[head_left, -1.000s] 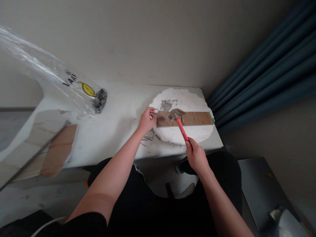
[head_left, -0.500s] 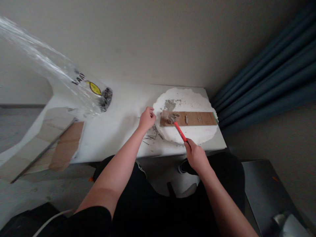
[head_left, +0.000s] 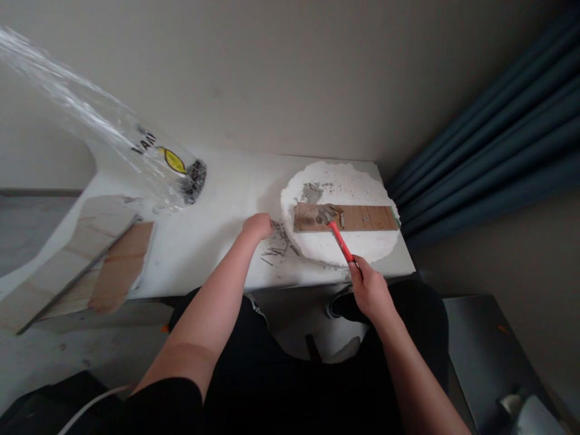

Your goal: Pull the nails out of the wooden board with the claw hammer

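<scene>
My right hand point(head_left: 369, 290) is wrapped round the red handle of a hammer point(head_left: 341, 241). Its grey head rests over the brown board point(head_left: 371, 219), left of the middle. The board's left end is dotted with many small marks, and small pale bits lie farther right on it. Under the board is a round white slab with a ragged edge point(head_left: 312, 246). My left hand point(head_left: 257, 227) is closed at the slab's left side, fingertips down by a scatter of thin dark nail-like pieces point(head_left: 274, 251). Whatever its fingers pinch is hidden.
Grey crumbs point(head_left: 312, 192) lie on the slab. On the white table point(head_left: 217, 241), clear plastic wrap with a yellow print point(head_left: 174, 161) stands to the left, near broken board pieces point(head_left: 122, 266). A dark curtain point(head_left: 489, 145) hangs at the right, above a dark box point(head_left: 493, 344).
My left hand has moved left and down from the slab's edge to the dark pieces, its fingers closing. The hammer has shifted a little right along the board with my right hand.
</scene>
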The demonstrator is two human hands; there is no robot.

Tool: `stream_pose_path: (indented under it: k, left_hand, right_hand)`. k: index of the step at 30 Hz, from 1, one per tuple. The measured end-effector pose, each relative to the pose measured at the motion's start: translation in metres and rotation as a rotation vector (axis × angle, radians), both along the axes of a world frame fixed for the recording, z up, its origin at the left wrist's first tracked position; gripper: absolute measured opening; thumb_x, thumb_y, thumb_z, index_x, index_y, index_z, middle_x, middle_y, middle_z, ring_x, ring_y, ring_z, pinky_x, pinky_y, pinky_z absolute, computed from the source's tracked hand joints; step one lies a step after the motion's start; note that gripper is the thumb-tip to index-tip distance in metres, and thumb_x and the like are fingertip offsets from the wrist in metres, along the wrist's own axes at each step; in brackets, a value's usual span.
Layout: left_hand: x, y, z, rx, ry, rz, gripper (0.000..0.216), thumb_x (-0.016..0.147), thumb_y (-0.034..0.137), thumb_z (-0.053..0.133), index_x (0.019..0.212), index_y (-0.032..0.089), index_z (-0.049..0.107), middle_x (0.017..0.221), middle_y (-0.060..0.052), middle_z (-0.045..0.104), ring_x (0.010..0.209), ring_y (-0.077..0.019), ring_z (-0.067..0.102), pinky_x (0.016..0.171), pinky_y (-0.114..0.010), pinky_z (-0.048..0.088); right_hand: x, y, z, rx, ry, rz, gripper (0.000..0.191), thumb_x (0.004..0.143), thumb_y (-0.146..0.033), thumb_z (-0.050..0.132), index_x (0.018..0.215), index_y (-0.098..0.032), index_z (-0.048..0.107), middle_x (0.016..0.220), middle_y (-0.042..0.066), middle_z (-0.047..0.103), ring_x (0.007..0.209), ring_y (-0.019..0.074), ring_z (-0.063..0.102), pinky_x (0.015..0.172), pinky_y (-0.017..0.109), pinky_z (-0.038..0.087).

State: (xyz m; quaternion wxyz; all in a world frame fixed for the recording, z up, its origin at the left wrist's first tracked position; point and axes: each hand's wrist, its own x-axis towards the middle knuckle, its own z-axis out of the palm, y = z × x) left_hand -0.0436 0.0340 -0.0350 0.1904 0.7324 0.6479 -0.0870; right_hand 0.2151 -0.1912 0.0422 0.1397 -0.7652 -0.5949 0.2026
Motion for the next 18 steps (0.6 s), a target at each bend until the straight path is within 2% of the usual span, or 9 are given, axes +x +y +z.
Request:
stream_pose_path:
  k: [6,10,14,18]
  left_hand:
    - [0.004,-0.004,-0.006,-0.111,-0.035,-0.233,0.019,0.063,0.019,0.074,0.082,0.019,0.076,0.093,-0.013,0.076,0.088,-0.0290,0.071,0.075,-0.032,0.051]
    - [0.013,-0.012,-0.013,-0.188,-0.023,-0.404,0.031,0.058,0.019,0.078,0.089,0.016,0.077,0.091,-0.013,0.076,0.080,-0.0257,0.069,0.070,-0.030,0.050]
    - [0.018,-0.014,-0.022,-0.181,0.006,-0.430,0.037,0.058,0.019,0.077,0.094,0.011,0.077,0.097,-0.020,0.075,0.082,-0.0307,0.070,0.069,-0.034,0.049]
    - [0.017,-0.013,-0.028,-0.194,-0.017,-0.482,0.031,0.058,0.018,0.073,0.088,0.013,0.077,0.092,-0.017,0.075,0.081,-0.0296,0.069,0.067,-0.033,0.048]
  right_hand:
    - [0.022,0.000,-0.006,-0.024,-0.012,-0.023,0.048,0.103,-0.043,0.029,0.129,-0.017,0.061,0.096,0.016,0.073,0.086,0.0306,0.068,0.072,0.034,0.042]
    - [0.027,0.002,-0.010,-0.005,0.005,-0.004,0.049,0.103,-0.044,0.029,0.126,-0.016,0.062,0.095,0.016,0.073,0.088,0.0311,0.068,0.073,0.034,0.042]
    - [0.028,0.002,-0.012,0.011,0.029,0.006,0.049,0.102,-0.044,0.030,0.126,-0.015,0.062,0.096,0.017,0.073,0.089,0.0315,0.068,0.074,0.035,0.043]
    - [0.030,0.002,-0.013,0.030,0.055,0.016,0.048,0.102,-0.045,0.031,0.124,-0.016,0.062,0.094,0.016,0.073,0.091,0.0309,0.068,0.075,0.035,0.044]
